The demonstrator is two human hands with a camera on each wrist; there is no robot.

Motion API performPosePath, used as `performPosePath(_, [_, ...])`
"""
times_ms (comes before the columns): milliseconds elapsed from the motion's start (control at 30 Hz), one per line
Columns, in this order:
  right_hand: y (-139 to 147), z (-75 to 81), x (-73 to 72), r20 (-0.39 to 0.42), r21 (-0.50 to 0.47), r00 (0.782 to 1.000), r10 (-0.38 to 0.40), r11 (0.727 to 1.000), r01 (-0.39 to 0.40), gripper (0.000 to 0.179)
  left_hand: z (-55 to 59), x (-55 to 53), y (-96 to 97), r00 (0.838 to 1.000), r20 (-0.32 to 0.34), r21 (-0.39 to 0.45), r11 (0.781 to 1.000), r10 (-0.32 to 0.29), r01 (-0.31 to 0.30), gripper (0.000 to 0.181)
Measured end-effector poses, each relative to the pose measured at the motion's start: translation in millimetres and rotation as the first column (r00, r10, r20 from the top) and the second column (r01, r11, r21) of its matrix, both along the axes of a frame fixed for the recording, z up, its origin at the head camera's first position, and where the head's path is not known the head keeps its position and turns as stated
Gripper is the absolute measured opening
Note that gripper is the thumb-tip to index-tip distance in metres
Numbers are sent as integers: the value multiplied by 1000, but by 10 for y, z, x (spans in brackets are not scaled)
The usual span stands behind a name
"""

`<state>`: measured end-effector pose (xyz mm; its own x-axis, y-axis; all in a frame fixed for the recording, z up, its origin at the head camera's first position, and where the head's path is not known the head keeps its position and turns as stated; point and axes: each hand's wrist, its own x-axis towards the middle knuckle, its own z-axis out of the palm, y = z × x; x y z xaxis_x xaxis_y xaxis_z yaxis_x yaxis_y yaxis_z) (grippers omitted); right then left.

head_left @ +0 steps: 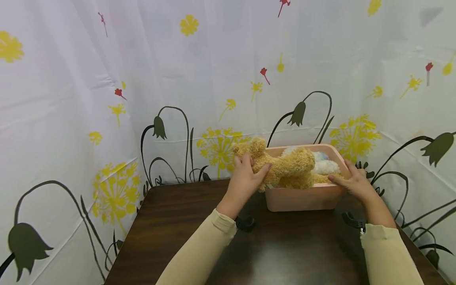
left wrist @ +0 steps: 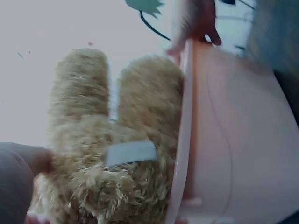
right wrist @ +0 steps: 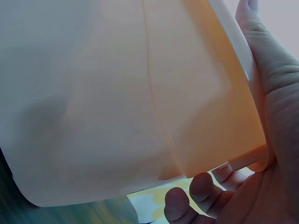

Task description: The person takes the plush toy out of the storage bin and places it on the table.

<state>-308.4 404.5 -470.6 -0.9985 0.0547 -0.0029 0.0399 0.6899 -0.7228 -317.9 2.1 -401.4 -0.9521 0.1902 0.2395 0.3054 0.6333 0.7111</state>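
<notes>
A fuzzy yellow-tan stuffed animal (head_left: 290, 164) lies across the left part of a pink plastic bin (head_left: 303, 201). My left hand (head_left: 246, 174) grips it near its head end, thumb on the near side. In the left wrist view, two plush legs of the stuffed animal (left wrist: 149, 88) and a white tag (left wrist: 131, 153) show beside the bin's rim. My right hand (head_left: 354, 184) holds the bin by its right end. Seen from the right wrist, its fingers (right wrist: 202, 186) curl under the rim. White fluffy plush (head_left: 325, 167) and more tan plush fill the bin's right side.
The bin stands at the back of a dark brown wooden table (head_left: 192, 213). Right behind the table hangs a white curtain (head_left: 221, 59) printed with flowers. Black straps (head_left: 246, 223) sit at both wrists, below the cream sleeves.
</notes>
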Motion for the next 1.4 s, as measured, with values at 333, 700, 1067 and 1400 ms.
performPosePath(333, [-62,-45,-18,-23,-10,1000,-4,1000,4,117,-53,64,-18,992,-123,-112,993,-40,26,52])
performPosePath(700, [-80,47,-29,-6,-3,1000,-13,1000,13,119,-94,-25,-141,991,106,199,974,85,-104,44])
performPosePath(1067, [-56,38,-10,5,-21,999,-39,999,39,119,-313,-97,-332,967,229,816,564,-113,-127,38])
performPosePath(1400, [-1,-8,-8,0,-4,999,-36,999,36,119,-388,-170,-542,665,572,678,733,-479,-54,64])
